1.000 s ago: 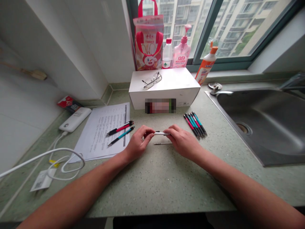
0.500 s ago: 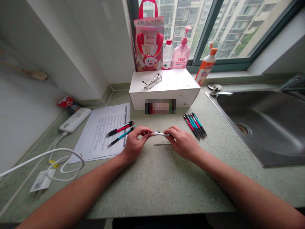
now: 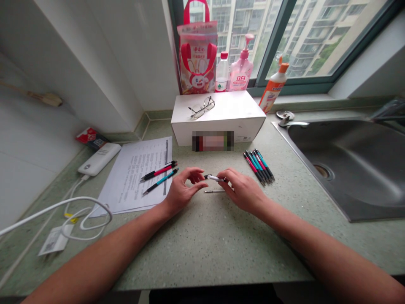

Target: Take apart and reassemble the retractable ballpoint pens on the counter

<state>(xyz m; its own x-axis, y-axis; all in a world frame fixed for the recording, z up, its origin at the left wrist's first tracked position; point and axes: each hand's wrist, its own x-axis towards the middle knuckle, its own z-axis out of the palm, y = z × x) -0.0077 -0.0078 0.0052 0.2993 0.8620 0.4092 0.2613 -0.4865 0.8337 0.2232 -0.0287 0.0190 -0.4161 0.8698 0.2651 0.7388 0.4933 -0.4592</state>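
My right hand (image 3: 243, 190) pinches a slim white pen barrel (image 3: 215, 178) between thumb and fingers, above the counter. A small black piece (image 3: 207, 176) shows at the barrel's left end; whether it is joined to the barrel I cannot tell. My left hand (image 3: 183, 186) is just left of it, thumb and fingers apart with nothing visible between them. A thin silvery pen part (image 3: 213, 191) lies on the counter below the barrel, its right end hidden by my right hand. Red, black and blue pens (image 3: 160, 173) rest on paper beside my left hand.
Several pens (image 3: 258, 167) lie side by side to the right. Behind stands a white box (image 3: 218, 114) with glasses (image 3: 202, 108) on it. Printed paper (image 3: 136, 177), a power bank (image 3: 100, 158) and a white cable (image 3: 85, 213) are left; a steel sink (image 3: 354, 169) is right.
My left thumb and fingers have parted and come off the white barrel's left end. My right hand keeps hold of the barrel, which now tilts slightly, with the black piece showing more.
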